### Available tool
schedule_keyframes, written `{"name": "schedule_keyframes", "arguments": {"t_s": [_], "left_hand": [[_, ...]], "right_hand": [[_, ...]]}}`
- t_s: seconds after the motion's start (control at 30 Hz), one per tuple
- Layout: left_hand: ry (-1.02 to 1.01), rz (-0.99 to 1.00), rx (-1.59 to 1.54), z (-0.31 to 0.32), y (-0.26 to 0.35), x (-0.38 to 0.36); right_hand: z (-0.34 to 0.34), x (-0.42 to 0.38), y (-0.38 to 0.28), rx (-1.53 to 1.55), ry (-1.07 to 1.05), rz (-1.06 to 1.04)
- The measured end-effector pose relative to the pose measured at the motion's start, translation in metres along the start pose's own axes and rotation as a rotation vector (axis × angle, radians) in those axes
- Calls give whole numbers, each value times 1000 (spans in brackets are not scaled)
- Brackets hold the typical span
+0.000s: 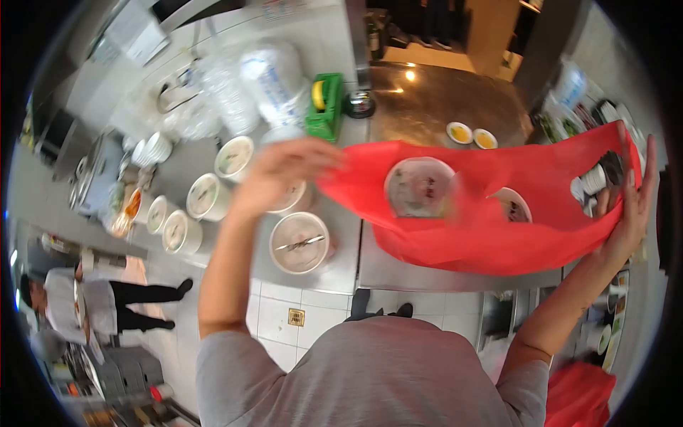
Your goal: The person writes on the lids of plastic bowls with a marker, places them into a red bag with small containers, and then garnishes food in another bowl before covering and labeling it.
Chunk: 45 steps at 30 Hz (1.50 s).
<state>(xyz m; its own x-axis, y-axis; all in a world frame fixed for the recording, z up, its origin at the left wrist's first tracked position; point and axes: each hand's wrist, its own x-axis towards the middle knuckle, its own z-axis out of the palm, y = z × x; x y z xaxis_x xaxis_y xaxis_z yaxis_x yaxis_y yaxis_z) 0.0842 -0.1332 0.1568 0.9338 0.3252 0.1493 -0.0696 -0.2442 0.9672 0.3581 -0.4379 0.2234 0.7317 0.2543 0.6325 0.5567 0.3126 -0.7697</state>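
A red bag (455, 245) is stretched sideways over the counter, its mouth spread wide. Inside sits a lidded tub (421, 186) with dark writing on top, and a second tub (514, 206) is partly hidden by red material. My left hand (295, 167), blurred by motion, has its fingers closed at the bag's left end. At the other end my right hand (629, 206) grips the bag by its cut-out handle, some fingers stretched up outside it. Just below my left forearm stands a white lidded tub (300, 243) with marks on its lid.
Several more lidded tubs (206, 196) line the steel counter (341, 263) at left. Behind them are clear plastic-wrapped stacks (228, 92), a green tape dispenser (325, 107) and a call bell (360, 104). Two small yellow-filled cups (459, 133) sit farther back. Another person (92, 306) stands at left.
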Motion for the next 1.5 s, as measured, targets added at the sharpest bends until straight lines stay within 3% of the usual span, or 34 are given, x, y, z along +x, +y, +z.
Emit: {"name": "schedule_keyframes", "arguments": {"t_s": [0.03,0.07,0.13,0.2,0.27,0.4,0.47,0.53,0.57,0.67,0.7,0.73,0.77,0.8,0.83,0.87,0.9,0.93,1.03,1.07,1.1,1.17,1.2,1.23,1.27,1.3,1.33,1.43,1.5], "left_hand": [[356,-88,210,-25,-21,-11],[514,-135,580,-43,-46,-15],[531,-226,1503,-114,-180,-59],[374,-725,720,-109,-184,-61],[556,-655,431,-96,-187,-54],[546,-732,725,-96,-162,-33],[637,-543,748,-97,-123,-21],[587,-371,683,-80,-50,3],[575,-315,543,-61,-18,18],[410,-55,522,23,56,72],[311,81,723,46,63,89],[274,90,892,64,52,111],[270,340,1005,101,40,127],[94,135,1024,144,61,127],[-44,40,992,171,55,138],[-116,85,962,192,23,146],[-226,-53,934,211,22,143],[-138,-85,1030,222,19,142],[-8,154,850,185,27,110],[119,344,833,161,25,89],[266,355,929,134,20,66],[475,48,1099,76,0,7],[454,-311,1256,44,-37,-27],[439,-462,1313,30,-78,-62],[241,-622,1154,15,-109,-90],[217,-497,1063,20,-123,-111],[361,-564,947,23,-130,-116],[511,-433,1073,17,-166,-132],[597,-348,1261,27,-150,-125]], "right_hand": [[-2,-6,-3,23,-28,-25],[-5,-13,-6,47,-57,-49],[-11,-22,-12,80,-58,-46],[-7,-29,-19,63,-19,-74],[-7,-30,-20,45,13,-48],[-7,-30,-27,58,8,-24],[-6,-28,-30,93,-44,0],[-7,-26,-31,115,-132,30],[-6,-22,-29,123,-150,31],[8,-7,-27,133,-120,5],[15,-4,-28,130,-57,-22],[15,-1,-33,175,-95,-18],[12,2,-41,221,-136,-13],[9,5,-41,211,-185,-17],[6,7,-41,201,-234,-22],[1,8,-36,143,-291,-38],[4,8,-32,94,-346,-55],[23,0,-35,175,-104,-54],[-7,7,-23,130,-246,-92],[-13,9,-19,151,-264,-118],[-15,11,-15,159,-264,-119],[-22,12,-13,175,-246,-112],[-24,12,-14,187,-235,-103],[-20,8,-20,209,-222,-85],[-18,5,-25,230,-212,-67],[-21,3,-26,230,-267,-66],[-23,1,-27,230,-322,-65],[-22,-5,-28,304,-313,-41],[-23,-3,-30,344,-287,-30]]}}
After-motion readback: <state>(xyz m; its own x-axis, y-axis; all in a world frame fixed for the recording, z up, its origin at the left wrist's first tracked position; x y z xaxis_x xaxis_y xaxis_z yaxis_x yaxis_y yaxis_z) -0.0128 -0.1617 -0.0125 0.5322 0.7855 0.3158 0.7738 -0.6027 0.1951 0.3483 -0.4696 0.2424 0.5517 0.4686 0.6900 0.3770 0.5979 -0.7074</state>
